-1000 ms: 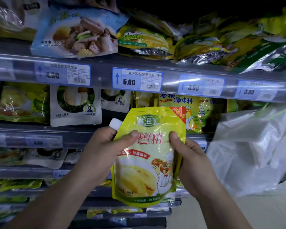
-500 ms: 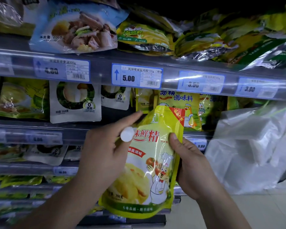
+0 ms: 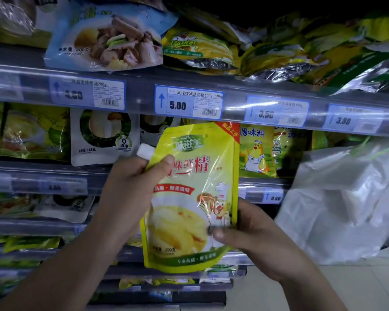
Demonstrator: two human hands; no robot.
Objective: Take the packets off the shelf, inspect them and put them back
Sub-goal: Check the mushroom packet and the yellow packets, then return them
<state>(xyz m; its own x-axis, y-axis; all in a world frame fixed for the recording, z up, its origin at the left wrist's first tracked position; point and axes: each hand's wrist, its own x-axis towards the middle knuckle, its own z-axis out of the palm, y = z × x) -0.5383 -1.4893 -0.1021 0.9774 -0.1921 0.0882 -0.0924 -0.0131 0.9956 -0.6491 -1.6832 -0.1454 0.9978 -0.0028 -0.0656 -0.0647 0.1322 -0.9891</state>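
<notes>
A yellow seasoning pouch (image 3: 195, 176) with a chef-chicken picture and a white spout cap (image 3: 145, 151) is held upright in front of the shelves, its printed face towards me. My left hand (image 3: 130, 191) grips its upper left corner just below the cap, thumb on the front. My right hand (image 3: 254, 234) pinches its lower right edge, thumb on the front and fingers behind. Similar yellow packets (image 3: 257, 151) stand on the shelf directly behind it.
Shelf rails carry blue price tags (image 3: 188, 102). A blue-and-white food pouch (image 3: 108, 34) and yellow-green bags (image 3: 200, 48) lie on the upper shelf. White mushroom packets (image 3: 103, 135) stand at left. A white plastic bag (image 3: 346, 203) hangs at right. Pale floor (image 3: 357, 288) shows lower right.
The pouch went from tilted with its cap swung in front back to upright. My left hand returned to the top corner; my right hand slid down to the lower right edge.
</notes>
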